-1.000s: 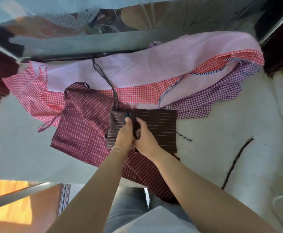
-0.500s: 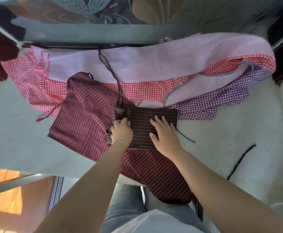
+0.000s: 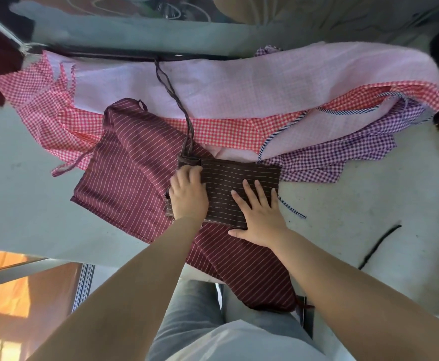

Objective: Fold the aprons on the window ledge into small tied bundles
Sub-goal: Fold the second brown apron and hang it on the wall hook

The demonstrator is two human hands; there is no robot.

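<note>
Fingers (image 3: 256, 191) of my right hand (image 3: 258, 217) lay flat, left hand (image 3: 188, 195) pressed, on the brown apron (image 3: 229, 178), folded but untied; four aprons (image 3: 239, 84) at twelve o'clock waited.

A pale, worn window ledge (image 3: 343, 251) runs across the scene, with glass (image 3: 239, 19) and a dark frame rail (image 3: 114, 55) along its far edge, while warm orange light (image 3: 2, 290) glows low at near left.
</note>
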